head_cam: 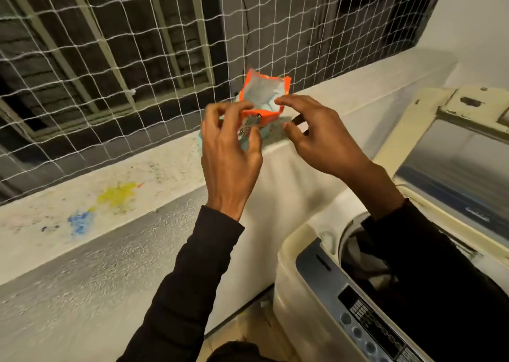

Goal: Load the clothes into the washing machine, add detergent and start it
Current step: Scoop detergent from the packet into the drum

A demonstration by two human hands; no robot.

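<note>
An orange and teal detergent packet (263, 93) stands open on the parapet ledge (154, 166), its pale inner lining showing. My left hand (230, 152) pinches the packet's front edge between thumb and fingers. My right hand (319, 138) hovers at the packet's right rim with fingers spread; I cannot tell whether the fingertips touch it. The top-loading washing machine (305, 287) stands at the lower right with its lid (454, 160) raised. Dark and light clothes (366, 262) lie in the drum, partly hidden by my right sleeve.
White netting (110, 66) over a metal window grille backs the ledge. Yellow and blue paint stains (115, 196) mark the ledge at left. The machine's control panel with round buttons (366, 331) faces me at the bottom right. A narrow floor gap lies between wall and machine.
</note>
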